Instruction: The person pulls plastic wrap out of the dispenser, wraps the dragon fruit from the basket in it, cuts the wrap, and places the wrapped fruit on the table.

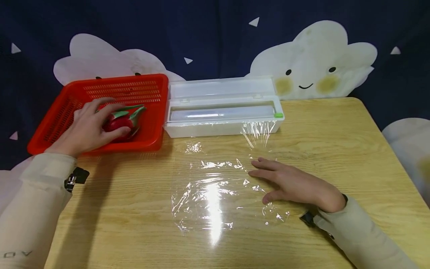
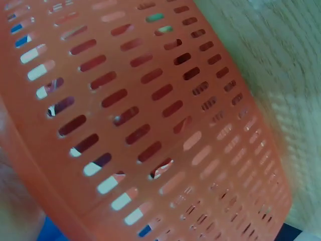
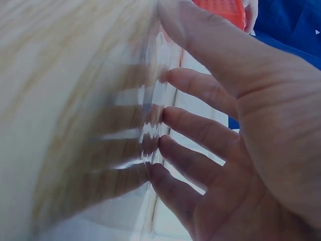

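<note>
My left hand (image 1: 89,129) reaches into the red basket (image 1: 158,112). Its fingers curl over a round red vegetable with green leaves (image 1: 121,122), and the thumb lies along the near side. In the left wrist view the perforated basket wall (image 2: 113,98) hides most of what that hand holds. A clear sheet of plastic wrap (image 1: 201,194) lies on the table, running out from the white wrap dispenser (image 1: 201,130). On its right side rests my right hand (image 1: 292,183), with spread fingers. Seen in the right wrist view, those fingertips (image 3: 173,75) touch the film surface.
The dispenser's lid (image 1: 221,87) stands raised behind the wrap roll (image 1: 221,113). A green piece (image 1: 278,115) sits at the box's right end. Behind the wooden table (image 1: 336,149) hangs a dark blue cloth with clouds (image 1: 218,37).
</note>
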Motion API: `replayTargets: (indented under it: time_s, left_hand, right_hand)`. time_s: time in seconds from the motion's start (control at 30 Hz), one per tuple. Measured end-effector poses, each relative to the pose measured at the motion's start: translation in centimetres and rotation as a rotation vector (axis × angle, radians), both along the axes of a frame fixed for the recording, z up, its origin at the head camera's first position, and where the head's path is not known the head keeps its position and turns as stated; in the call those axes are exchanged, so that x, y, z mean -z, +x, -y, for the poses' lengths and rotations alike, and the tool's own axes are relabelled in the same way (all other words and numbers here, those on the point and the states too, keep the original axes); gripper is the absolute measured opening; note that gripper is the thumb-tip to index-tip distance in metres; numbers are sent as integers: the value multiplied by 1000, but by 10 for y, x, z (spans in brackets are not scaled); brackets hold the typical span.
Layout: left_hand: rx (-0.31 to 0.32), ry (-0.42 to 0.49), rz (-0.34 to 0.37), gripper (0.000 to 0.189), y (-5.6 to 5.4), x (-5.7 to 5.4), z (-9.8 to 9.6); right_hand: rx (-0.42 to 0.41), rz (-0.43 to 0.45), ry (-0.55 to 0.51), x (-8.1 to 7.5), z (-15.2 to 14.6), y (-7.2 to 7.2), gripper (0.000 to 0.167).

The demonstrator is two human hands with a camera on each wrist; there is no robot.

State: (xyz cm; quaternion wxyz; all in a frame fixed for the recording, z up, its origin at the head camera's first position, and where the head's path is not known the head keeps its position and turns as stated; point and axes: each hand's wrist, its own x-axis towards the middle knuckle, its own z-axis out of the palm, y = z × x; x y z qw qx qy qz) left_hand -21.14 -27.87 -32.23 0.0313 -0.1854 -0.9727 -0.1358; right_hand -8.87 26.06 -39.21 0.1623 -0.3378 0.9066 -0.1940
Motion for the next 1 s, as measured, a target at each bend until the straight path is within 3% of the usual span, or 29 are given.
replayTargets:
  time_s: [0.33, 0.5, 0.77, 1.0]
  left_hand:
    - [-71, -74, 143, 92, -13, -4, 14]
    - [-70, -106, 210, 98, -19, 6, 11]
    - [-112, -123, 205, 111, -26, 14, 12]
    - [-132, -108, 274, 119, -31, 17, 12]
  right_hand:
    - [0, 19, -13, 2, 6, -4, 80]
    - [-6, 6, 1, 3, 4, 0, 79]
    - [0, 0, 16, 2, 2, 0, 80]
    - [2, -2, 15, 1, 1, -1, 81]
